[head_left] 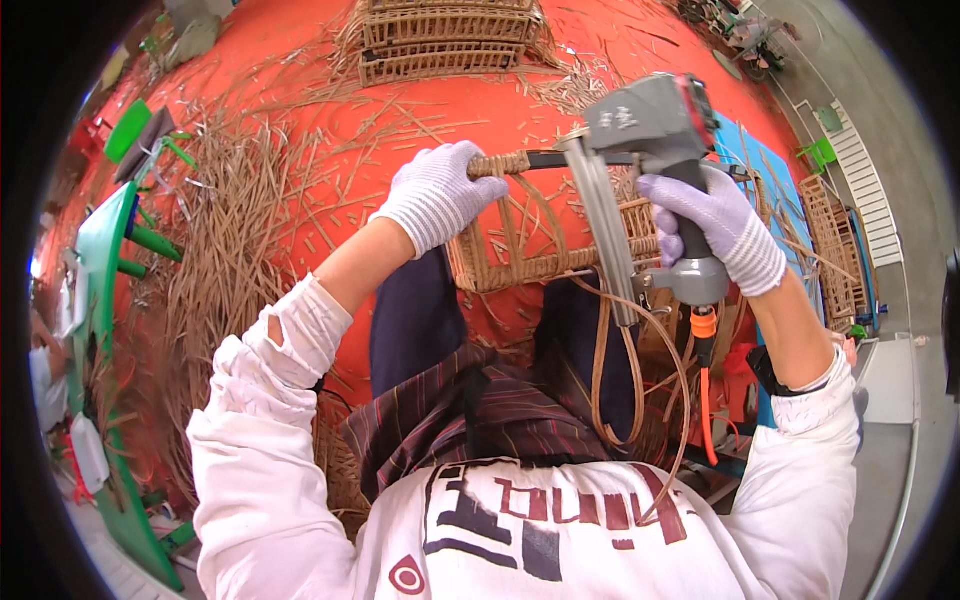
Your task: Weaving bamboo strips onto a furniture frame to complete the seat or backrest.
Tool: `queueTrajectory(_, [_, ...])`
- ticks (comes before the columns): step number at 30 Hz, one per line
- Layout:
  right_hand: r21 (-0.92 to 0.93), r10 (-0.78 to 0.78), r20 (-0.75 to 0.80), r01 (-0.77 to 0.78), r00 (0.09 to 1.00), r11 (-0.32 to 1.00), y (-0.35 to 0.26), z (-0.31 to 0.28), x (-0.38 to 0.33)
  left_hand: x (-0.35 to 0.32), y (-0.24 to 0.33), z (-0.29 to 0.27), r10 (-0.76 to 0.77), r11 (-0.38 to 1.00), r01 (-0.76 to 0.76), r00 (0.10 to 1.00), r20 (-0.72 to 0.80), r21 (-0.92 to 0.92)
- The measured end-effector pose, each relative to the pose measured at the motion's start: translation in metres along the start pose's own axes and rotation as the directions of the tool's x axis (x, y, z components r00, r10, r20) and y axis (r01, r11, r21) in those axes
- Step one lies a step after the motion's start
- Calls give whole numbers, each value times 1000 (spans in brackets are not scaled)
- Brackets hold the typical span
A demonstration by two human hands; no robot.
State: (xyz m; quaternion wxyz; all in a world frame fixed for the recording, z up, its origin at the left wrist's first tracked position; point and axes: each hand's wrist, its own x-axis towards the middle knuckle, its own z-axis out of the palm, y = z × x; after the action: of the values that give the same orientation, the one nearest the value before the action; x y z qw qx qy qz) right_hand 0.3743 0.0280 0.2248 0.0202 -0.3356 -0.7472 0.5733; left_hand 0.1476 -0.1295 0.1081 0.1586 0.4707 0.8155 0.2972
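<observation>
In a striped, pale lavender glove, my left hand (437, 193) is closed around the top rim of a woven wicker basket (510, 268) in front of my knees. Light-brown strip wraps the rim beside my fingers; farther right, a dark bare bar shows. My right hand (722, 222), gloved alike, grips the handle of a grey pneumatic nail gun (640, 125). The gun's head and long slanted magazine stand over the right part of the basket, hiding some of it. From the handle's base hangs an orange air hose (705, 400). A loose brown weaving strip (683, 385) loops down beside my right knee.
Stacked wicker baskets (445, 40) stand at the far side of the red floor. Cut strips (235, 230) lie heaped on the left, near a green table (105, 290). More wicker frames (835, 250) stand at right, beyond a blue surface (757, 160). Another person's arm shows at far left.
</observation>
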Motion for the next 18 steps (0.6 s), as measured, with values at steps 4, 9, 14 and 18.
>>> queueTrajectory(4, [265,18,-200,37,980,964,29,-33,-40,-4,-2,12,40,996,-26,984,-174,84])
queueTrajectory(9, [314,43,-461,117,886,942,112,-101,-115,10,16,35,234,969,-248,882,-409,19])
queueTrajectory(14, [-424,30,-762,-533,647,732,244,-159,-171,23,-17,46,19,907,-153,946,-324,-393])
queueTrajectory(18, [-234,299,-880,-884,369,404,294,-172,-210,20,-39,45,76,936,-184,939,-336,-302])
